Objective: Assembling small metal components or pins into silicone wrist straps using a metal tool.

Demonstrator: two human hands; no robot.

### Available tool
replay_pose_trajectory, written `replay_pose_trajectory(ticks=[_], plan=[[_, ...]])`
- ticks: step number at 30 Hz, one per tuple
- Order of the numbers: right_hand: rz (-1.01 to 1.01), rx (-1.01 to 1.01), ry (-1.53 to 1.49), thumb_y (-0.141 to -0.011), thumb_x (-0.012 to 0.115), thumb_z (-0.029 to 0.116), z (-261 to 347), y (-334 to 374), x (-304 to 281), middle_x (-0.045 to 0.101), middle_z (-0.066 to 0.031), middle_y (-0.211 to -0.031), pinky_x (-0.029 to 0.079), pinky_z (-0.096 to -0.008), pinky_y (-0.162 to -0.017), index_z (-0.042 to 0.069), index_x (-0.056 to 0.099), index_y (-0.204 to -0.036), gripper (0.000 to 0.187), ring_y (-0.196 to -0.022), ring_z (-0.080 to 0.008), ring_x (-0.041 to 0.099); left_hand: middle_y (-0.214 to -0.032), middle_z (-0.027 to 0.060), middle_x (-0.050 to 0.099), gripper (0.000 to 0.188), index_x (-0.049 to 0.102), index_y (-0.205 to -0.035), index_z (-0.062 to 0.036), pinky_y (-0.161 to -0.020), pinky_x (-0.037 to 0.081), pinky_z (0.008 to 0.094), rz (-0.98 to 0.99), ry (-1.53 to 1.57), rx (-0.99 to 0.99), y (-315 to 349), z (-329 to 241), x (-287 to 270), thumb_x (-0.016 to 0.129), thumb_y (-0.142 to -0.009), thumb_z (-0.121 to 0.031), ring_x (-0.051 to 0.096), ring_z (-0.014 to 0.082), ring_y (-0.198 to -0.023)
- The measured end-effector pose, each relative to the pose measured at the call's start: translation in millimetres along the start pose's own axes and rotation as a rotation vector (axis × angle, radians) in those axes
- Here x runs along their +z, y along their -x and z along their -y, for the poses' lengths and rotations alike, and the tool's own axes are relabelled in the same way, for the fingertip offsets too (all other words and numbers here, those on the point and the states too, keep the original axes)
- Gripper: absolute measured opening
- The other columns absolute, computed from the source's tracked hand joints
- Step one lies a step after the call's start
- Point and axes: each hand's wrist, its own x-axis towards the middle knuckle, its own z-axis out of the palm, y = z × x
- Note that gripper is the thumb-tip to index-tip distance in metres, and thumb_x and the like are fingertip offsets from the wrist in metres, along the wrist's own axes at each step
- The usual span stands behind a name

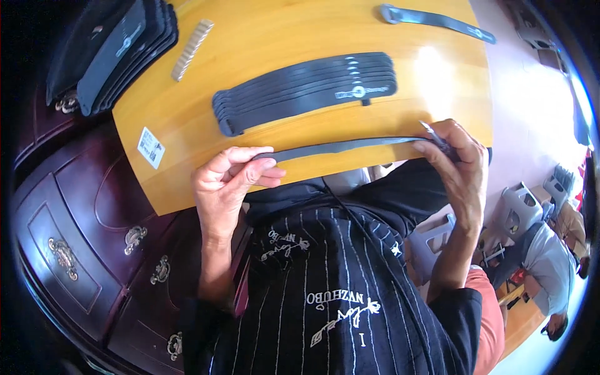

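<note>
A narrow black strap [340, 147] is stretched nearly level just over the near edge of the table. My left hand [228, 178] pinches its left end between thumb and fingers. The other end is gripped by my right hand [459, 165], which also has a small tool with a pointed metal tip [428, 129] sticking out beside the index finger; the rest of that tool is hidden in the palm. Just beyond the held strap lies a neat row of overlapping black straps [294, 94] with pale printing near their right end.
At the far right of the yellow table [425, 94] lies a single dark strap [437, 20] with a rounded end. Stacked black pieces [128, 53] overhang the left edge, near a ridged tan strip [192, 50] and a white label [150, 148]. Dark carved drawers [62, 237] stand left; people sit at right.
</note>
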Motion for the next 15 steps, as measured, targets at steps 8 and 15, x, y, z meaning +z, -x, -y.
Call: replay_pose_trajectory(ticks=[8,15], plan=[[0.166,0.241,-0.323,-0.086,0.064,0.009,15,-7,-1,0.066,-0.0032,-0.077,0.043,-0.0198,-0.070,-0.001,0.066,-0.095,0.013,-0.074,-0.0072,0.059,-0.103,0.0173,0.063,0.015,0.060,-0.102,0.0081,-0.074,0.059,0.0338,-0.044,0.209,0.021,5,4,-22,0.055,-0.090,0.001,0.068,0.0269,-0.085],[0.063,0.263,-0.329,-0.079,0.073,0.009,8,-12,13,0.060,0.0029,-0.073,0.040,-0.0200,-0.065,0.002,0.065,-0.087,0.013,-0.067,-0.0056,0.052,-0.087,0.0082,0.061,0.016,0.066,-0.097,0.0036,-0.054,0.051,0.0206,-0.344,-0.150,0.269,1,2,-17,0.064,-0.082,0.007,0.061,0.0100,-0.066]])
